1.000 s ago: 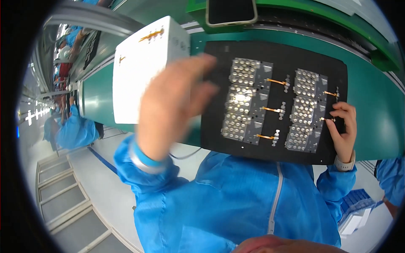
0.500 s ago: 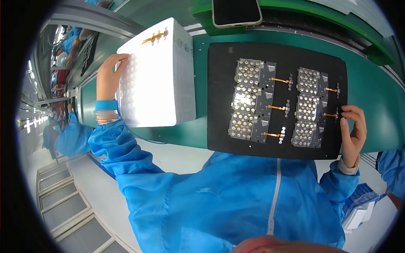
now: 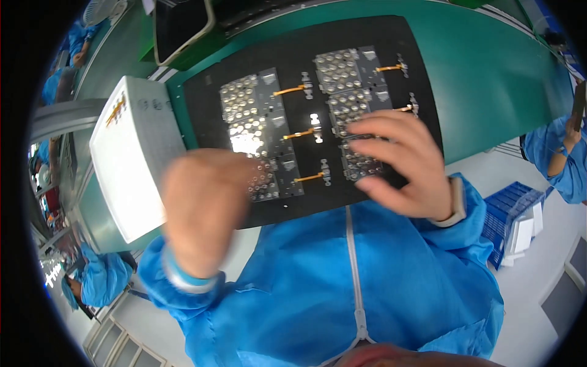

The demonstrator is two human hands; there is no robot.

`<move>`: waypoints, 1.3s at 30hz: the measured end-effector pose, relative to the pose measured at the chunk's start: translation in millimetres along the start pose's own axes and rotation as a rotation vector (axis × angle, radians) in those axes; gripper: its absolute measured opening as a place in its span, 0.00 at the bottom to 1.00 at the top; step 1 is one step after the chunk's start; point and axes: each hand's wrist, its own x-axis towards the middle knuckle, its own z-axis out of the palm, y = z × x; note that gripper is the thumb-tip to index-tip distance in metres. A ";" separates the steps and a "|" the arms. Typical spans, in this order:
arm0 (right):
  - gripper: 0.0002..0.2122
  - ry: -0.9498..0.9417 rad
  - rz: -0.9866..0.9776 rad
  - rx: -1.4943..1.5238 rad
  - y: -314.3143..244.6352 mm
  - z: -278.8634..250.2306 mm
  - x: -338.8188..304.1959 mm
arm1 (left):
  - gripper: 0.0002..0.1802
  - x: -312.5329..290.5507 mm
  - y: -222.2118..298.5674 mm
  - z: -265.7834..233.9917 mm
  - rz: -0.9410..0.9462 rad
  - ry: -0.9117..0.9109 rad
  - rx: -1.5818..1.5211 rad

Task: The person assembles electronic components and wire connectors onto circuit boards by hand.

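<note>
Six rectangular circuit boards with rows of round silvery dots lie in two columns on a black mat (image 3: pixel 306 43). An orange flex cable (image 3: pixel 299 133) with a small silvery end sticks out from the visible sides of most boards. My right hand (image 3: pixel 406 168) is above the right column's lower board (image 3: pixel 365 168), fingers apart, holding nothing; it hides one cable. My left hand (image 3: pixel 205 205), smeared by motion, is at the lower board of the left column (image 3: pixel 263 183); its fingers cannot be made out. A blue band circles the left wrist.
Left of the mat stands a white foam block or tray stack (image 3: pixel 131 177) with one orange flex cable (image 3: pixel 116 110) on top. A phone (image 3: pixel 180 27) lies on a green holder behind the mat. Blue crates (image 3: pixel 510 214) stand at the right; a co-worker's arm (image 3: pixel 559 153) shows far right.
My left hand has left the white block and moved right to the mat. My right hand has come from the mat's right edge over the boards. The whole view has turned and shifted.
</note>
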 end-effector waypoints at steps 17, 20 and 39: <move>0.08 -0.011 0.020 -0.039 21.0 -22.3 -43.8 | 0.16 50.5 56.6 95.0 0.128 -0.014 -0.204; 0.07 0.021 0.086 -0.050 29.6 -29.4 -45.4 | 0.13 48.5 53.6 92.9 0.077 -0.069 -0.195; 0.04 0.011 0.105 -0.017 44.7 -25.6 -47.9 | 0.19 37.1 72.8 106.4 0.090 -0.189 0.236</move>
